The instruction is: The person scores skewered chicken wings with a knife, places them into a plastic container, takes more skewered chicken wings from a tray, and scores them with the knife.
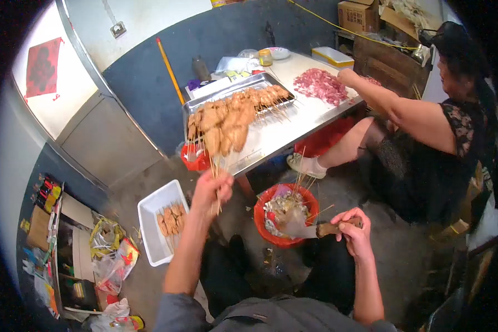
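My left hand [210, 193] is closed around the sticks of several meat skewers [226, 138], raised at the near edge of the table. Behind them, a metal tray [235, 87] holds more skewered meat [265, 95]. My right hand [355, 231] grips the brown handle of what looks like a knife [327, 229], its pale blade blurred and pointing left. Below the blade sits a red basin [266, 234] with scraps, plastic and loose sticks inside. On the floor to the left, a white plastic bin [150, 243] contains several skewers [172, 219].
A person [420, 110] sits at the right, one hand by a pile of raw cut meat [321, 86] on the white table [276, 138]. A yellow pole [170, 71] leans on the wall. Bags [116, 257] and a shelf stand left; cardboard boxes [358, 15] are at the back right.
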`<act>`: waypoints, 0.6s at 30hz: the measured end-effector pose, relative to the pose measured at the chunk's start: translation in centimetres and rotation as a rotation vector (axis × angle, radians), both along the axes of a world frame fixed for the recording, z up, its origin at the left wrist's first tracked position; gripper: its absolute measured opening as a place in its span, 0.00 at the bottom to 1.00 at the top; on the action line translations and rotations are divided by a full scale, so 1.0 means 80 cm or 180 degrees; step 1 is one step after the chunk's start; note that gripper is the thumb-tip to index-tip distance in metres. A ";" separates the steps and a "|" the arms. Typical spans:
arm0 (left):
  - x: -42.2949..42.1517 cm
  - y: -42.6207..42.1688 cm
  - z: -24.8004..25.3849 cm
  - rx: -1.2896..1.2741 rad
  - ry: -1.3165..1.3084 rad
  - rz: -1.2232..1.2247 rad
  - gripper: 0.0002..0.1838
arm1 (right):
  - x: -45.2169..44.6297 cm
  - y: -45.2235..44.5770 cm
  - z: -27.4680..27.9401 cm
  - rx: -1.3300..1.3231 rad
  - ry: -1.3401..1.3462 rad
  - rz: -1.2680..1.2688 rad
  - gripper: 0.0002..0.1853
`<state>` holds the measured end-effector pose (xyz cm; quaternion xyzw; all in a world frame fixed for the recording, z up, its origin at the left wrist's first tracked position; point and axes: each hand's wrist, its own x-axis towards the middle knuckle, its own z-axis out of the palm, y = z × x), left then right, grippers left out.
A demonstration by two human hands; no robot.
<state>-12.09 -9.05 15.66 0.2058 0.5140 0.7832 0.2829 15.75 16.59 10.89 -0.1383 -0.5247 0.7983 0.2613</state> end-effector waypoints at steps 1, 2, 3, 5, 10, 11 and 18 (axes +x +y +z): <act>0.024 -0.005 -0.008 -0.0020 -0.0195 -0.0018 0.07 | 0.002 0.001 -0.001 0.0013 -0.0033 0.0002 0.10; 0.054 -0.005 -0.012 0.0108 -0.0424 0.0073 0.07 | 0.002 0.003 -0.004 -0.0017 -0.0010 0.0057 0.09; 0.073 -0.006 -0.028 0.0244 -0.0477 -0.0081 0.07 | 0.003 0.004 -0.006 -0.0050 0.0011 0.0113 0.09; 0.103 -0.005 -0.053 0.0434 -0.0715 -0.0163 0.07 | 0.001 0.000 -0.005 -0.0067 -0.0006 0.0077 0.09; 0.120 0.022 -0.093 0.0426 -0.1096 0.0028 0.07 | -0.001 -0.005 -0.002 -0.0041 0.0010 0.0045 0.09; 0.116 0.027 -0.100 0.0391 -0.1195 0.0123 0.07 | -0.002 -0.006 -0.003 -0.0025 0.0027 0.0047 0.09; 0.069 0.053 -0.127 0.0147 -0.1240 0.0534 0.07 | 0.000 -0.005 -0.006 0.0024 0.0047 -0.0102 0.08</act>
